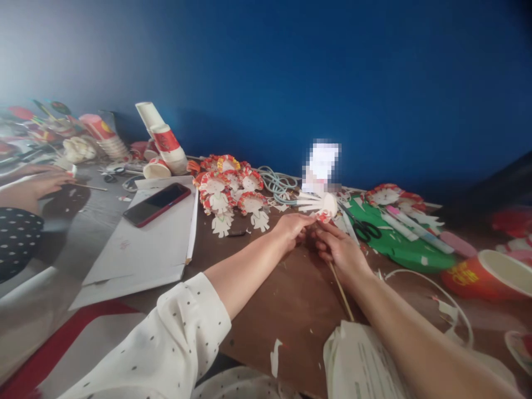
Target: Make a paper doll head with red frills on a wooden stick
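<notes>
Both hands meet at the middle of the table around a cut paper cup [328, 205]. It has a round pale end, white strips reaching out to the left and some red print below. My left hand [293, 227] pinches its lower edge, fingers closed. Close beside it, my right hand [337, 246] is closed at the cup's underside. A thin wooden stick [343, 293] slants down from beneath my right hand; whether it is joined to the cup is hidden by my fingers. Just left lie several paper figures [224, 194] with red-and-white frilled edges.
A phone [158, 204] lies on a white board [141, 249] at left. Stacked paper cups [168, 141] lean by the blue wall. Black-handled scissors [366, 228] rest on green paper [386, 244]; a red paper bucket [477, 277] lies at right. Another person's hand [50, 180] is far left.
</notes>
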A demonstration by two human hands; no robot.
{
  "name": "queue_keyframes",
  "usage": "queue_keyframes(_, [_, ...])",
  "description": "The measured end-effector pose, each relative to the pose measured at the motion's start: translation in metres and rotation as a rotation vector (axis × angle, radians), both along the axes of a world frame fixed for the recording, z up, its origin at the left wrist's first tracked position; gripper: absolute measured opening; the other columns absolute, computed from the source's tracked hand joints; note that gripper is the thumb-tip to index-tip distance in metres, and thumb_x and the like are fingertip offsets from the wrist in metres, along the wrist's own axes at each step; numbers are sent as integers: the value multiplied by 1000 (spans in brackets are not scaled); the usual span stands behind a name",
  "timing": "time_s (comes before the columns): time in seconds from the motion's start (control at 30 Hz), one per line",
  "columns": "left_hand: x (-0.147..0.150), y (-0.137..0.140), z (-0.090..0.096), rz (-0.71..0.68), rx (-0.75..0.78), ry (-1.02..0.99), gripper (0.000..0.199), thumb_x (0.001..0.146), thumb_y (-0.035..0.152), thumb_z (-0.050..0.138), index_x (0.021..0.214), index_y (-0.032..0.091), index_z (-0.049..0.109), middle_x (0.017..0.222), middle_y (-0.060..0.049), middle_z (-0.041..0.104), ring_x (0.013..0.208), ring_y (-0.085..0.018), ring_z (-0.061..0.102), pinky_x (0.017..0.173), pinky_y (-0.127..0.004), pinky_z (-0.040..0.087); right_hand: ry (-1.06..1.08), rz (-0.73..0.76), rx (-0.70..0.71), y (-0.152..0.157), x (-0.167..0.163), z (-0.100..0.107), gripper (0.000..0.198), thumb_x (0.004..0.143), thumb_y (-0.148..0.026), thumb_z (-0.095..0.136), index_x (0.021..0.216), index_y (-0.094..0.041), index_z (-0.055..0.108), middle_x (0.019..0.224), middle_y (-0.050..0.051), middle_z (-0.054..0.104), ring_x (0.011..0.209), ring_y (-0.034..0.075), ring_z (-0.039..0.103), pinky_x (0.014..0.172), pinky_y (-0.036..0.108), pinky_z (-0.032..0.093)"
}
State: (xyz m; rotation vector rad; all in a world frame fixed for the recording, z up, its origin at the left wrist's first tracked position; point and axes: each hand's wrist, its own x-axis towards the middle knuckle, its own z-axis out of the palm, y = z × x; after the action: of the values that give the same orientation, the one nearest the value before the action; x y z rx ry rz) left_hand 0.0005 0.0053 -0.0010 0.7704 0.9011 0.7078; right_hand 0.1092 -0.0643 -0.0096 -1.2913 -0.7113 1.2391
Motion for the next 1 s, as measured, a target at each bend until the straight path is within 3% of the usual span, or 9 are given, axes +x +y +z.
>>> queue_keyframes(0.13, [1, 2, -5, 26, -7, 32, 25, 77, 27, 75, 65, 13, 57, 47, 4, 45, 38, -3, 30, 42, -21, 16, -27, 2, 7, 1, 1, -3, 33, 61, -29, 75, 91, -19, 71, 70, -1, 59, 49, 6, 41, 37, 16, 20])
queue_keyframes(0.4, [-1, 4, -7, 24, 15, -23, 31, 73, 27, 77, 62, 13, 52, 50, 7, 39, 39, -1, 25, 42, -20, 12, -13, -54, 4, 1, 1, -5, 41, 59, -28, 77, 98, -18, 71, 67, -2, 58, 48, 5, 40, 37, 16, 20])
queue_keyframes(0.63, [2, 4, -10, 65, 87, 16, 15, 68, 16, 74, 67, 12, 59, 51, 4, 45, 44, -4, 35, 43, -17, 21, 54, -50, 16, 0, 6, -4, 46, 59, -24, 76, 104, -20, 71, 66, -3, 55, 47, 5, 38, 37, 16, 18])
queue_keyframes(0.77, [4, 4, -13, 108, 62, 46, 11, 68, 13, 70, 65, 12, 59, 53, 3, 47, 45, -4, 37, 43, -17, 23, 67, -1, 40, -1, 7, -2, 29, 60, -25, 75, 87, -19, 71, 66, -3, 54, 46, 4, 35, 37, 16, 15])
queue_keyframes(0.9, [3, 2, -10, -14, 129, 63, 7, 74, 13, 63, 69, 10, 67, 60, -1, 56, 47, -4, 40, 42, -16, 23, -76, 21, 36, -2, 6, -1, 25, 64, -34, 74, 81, -18, 69, 65, -2, 56, 44, 5, 35, 37, 18, 17])
queue_keyframes(1.0, [4, 1, -9, 11, 130, 116, 7, 72, 10, 63, 66, 10, 67, 52, 0, 52, 45, -5, 38, 41, -17, 22, -304, 33, 39, -3, 5, -1, 28, 70, -42, 69, 84, -19, 69, 51, -4, 51, 40, 8, 37, 37, 21, 22])
